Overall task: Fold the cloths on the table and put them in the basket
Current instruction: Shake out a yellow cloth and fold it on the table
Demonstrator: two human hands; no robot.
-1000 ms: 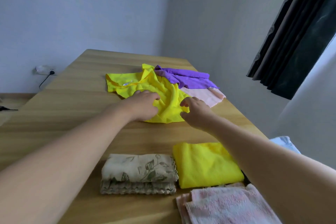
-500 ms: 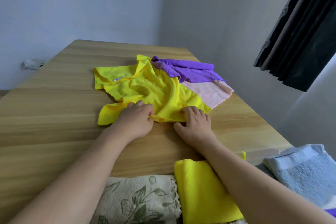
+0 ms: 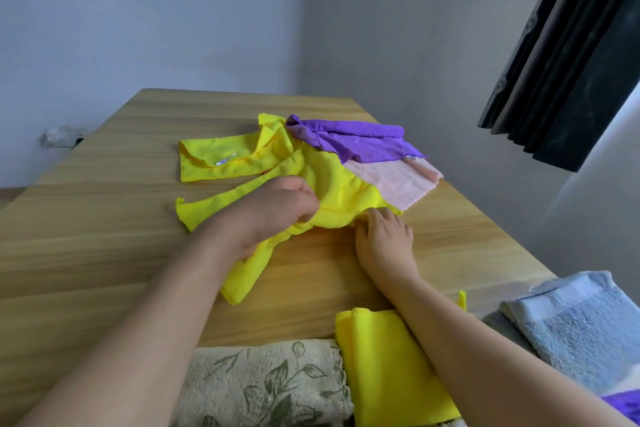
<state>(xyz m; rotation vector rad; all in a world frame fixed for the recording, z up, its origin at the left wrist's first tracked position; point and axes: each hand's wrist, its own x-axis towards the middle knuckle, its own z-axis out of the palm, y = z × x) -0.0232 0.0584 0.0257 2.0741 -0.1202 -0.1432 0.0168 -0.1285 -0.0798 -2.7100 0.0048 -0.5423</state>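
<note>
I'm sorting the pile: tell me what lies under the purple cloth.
The purple cloth overlaps a pink cloth on its near side and a yellow cloth at its left edge. Whether anything else lies beneath it is hidden.

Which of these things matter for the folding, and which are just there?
In the job: crumpled yellow cloth gripped by the left hand, right hand at its edge; second yellow cloth; purple cloth; pink cloth; folded cloths.
Just there: curtain, wall socket.
</note>
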